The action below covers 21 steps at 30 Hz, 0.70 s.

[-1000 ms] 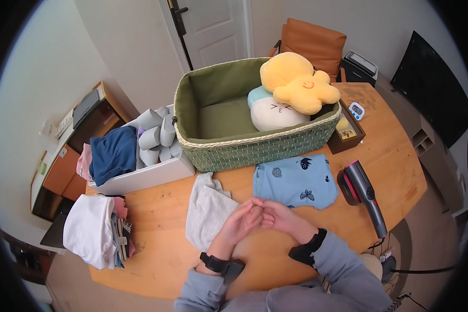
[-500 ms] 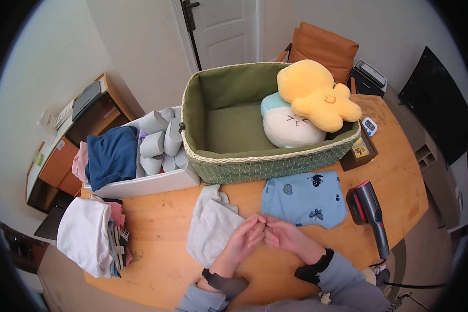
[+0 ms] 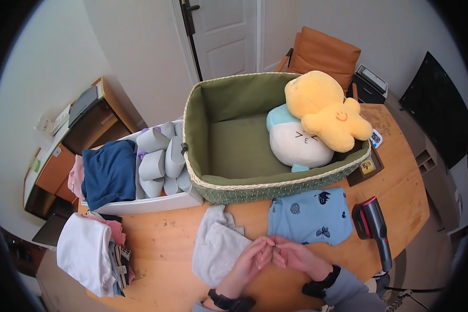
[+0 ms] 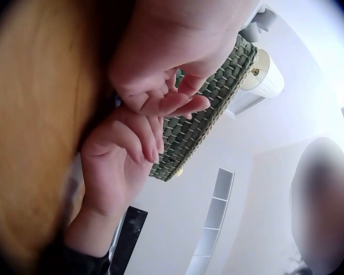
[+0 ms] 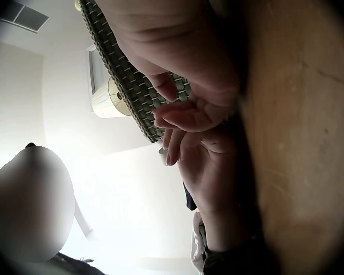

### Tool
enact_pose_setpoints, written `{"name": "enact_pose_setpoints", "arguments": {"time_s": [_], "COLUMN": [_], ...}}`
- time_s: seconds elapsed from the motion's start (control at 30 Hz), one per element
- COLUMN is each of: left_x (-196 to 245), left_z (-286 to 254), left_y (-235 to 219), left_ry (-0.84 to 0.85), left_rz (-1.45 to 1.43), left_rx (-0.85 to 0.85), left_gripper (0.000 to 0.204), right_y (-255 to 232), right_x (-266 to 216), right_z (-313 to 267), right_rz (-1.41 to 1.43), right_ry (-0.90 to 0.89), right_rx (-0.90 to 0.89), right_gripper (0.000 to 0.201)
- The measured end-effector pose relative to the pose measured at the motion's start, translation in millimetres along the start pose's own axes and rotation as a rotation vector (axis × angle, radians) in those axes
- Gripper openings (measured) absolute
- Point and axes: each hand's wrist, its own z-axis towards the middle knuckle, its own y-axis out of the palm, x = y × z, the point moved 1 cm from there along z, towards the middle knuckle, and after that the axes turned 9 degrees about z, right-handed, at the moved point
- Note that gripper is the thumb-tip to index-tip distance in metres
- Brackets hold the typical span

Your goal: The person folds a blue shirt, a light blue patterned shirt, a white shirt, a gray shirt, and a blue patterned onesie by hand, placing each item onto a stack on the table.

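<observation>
My left hand (image 3: 252, 261) and right hand (image 3: 296, 257) rest together at the table's near side, loosely curled fingers touching, nothing visible held. Both wrist views show the left hand (image 4: 172, 57) (image 5: 209, 169) and right hand (image 4: 117, 163) (image 5: 178, 51) meeting at the fingers. A crumpled light grey cloth (image 3: 213, 255) lies beside and partly behind the left hand. Just beyond the right hand lies a folded blue cloth (image 3: 309, 218) with dark prints.
A green basket (image 3: 275, 187) holds a yellow plush (image 3: 330, 117) and a white plush (image 3: 296, 145). Left of it, a white box (image 3: 145, 205) holds grey rolls (image 3: 153, 164) and a navy cloth (image 3: 109, 171). Folded clothes (image 3: 86, 252) are stacked left; a handheld appliance (image 3: 374, 226) lies right.
The head view has shifted, so the basket, cloths and hands appear lower and slightly further right. Both hands stay together, with fingers touching.
</observation>
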Motion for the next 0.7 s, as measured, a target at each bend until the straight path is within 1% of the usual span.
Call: {"name": "enact_pose_setpoints", "arguments": {"time_s": [0.13,0.23,0.5,0.6,0.7], "left_x": [-1,3,-9,-11,-7], "left_z": [1,2,4,3,1], "left_y": [-3,9,-5,-5,-5], "left_ry": [-0.014,0.002,-0.007,-0.002,0.005], "left_rz": [0.006,0.001,-0.002,-0.029,-0.021], "left_rx": [0.008,0.032,0.039,0.048,0.050], "left_gripper": [0.023,0.022,0.023,0.023,0.023], "right_y": [3,4,2,-2,-4], "right_x": [0,-1,0,2,3], "right_z": [-1,-1,-3,-3,-1], "right_rz": [0.011,0.014,0.039,0.036,0.032], "right_ry": [0.007,0.003,-0.018,-0.012,0.005], "right_rx": [0.016,0.020,0.015,0.006,-0.056], "right_gripper": [0.028,0.027,0.027,0.029,0.035]}}
